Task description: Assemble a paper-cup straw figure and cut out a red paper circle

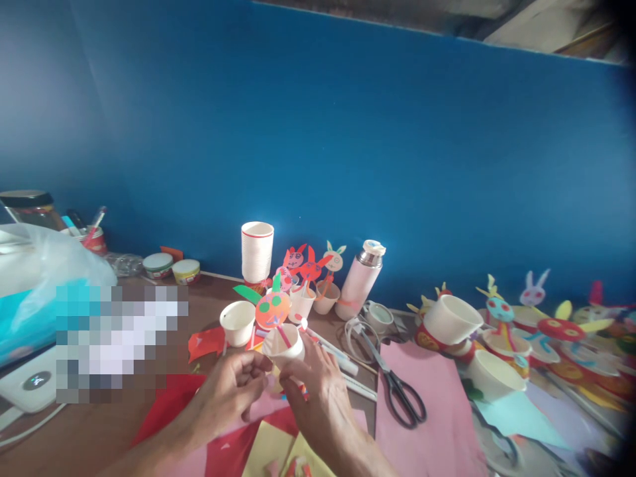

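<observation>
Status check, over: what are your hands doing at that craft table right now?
Left hand and right hand both grip a paper cup. Straw puppet stands in it. Scissors lie apart, right.

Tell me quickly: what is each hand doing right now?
Left hand: closed on the paper cup.
Right hand: gripping the same cup from the other side.

Dim, soft daylight; right edge blurred, corners vignetted; pixelated patch at left

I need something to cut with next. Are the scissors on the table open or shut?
Shut, it seems: the scissors lie flat on the pink paper, blades together in one line, black handles side by side.
</observation>
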Motion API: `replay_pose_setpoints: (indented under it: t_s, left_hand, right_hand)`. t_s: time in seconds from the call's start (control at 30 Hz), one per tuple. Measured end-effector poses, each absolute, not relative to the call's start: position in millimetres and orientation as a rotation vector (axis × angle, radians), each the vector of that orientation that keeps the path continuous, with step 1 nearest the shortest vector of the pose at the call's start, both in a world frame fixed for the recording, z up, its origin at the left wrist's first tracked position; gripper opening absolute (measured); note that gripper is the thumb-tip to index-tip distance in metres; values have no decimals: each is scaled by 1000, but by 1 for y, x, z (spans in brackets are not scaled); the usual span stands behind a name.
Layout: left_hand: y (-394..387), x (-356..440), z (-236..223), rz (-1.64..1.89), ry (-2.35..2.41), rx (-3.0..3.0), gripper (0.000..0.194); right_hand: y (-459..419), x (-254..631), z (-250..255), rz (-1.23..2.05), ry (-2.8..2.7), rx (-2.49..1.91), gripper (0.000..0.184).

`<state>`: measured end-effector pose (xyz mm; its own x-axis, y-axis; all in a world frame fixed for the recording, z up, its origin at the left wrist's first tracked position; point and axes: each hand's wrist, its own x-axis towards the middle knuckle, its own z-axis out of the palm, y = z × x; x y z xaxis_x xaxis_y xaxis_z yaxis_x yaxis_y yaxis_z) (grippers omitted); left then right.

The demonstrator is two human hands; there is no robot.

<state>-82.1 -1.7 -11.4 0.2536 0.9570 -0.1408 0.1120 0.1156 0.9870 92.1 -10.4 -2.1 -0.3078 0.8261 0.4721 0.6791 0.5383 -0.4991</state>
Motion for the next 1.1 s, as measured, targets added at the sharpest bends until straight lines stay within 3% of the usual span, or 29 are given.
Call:
replay_pose_setpoints:
  t_s: [0.63, 0.93, 1.1]
  left_hand:
    - [0, -81, -3, 769, 1133, 1229, 14]
    - [2, -84, -17, 779, 1105, 1208, 13]
    - [3, -85, -11, 842, 1104, 1144, 10]
  right_hand:
    - [-14, 88, -1, 68, -2172, -1225, 26]
    - [-13, 89, -2, 130, -2158, -1219, 30]
    - [-8, 92, -4, 227, -2039, -1227, 20]
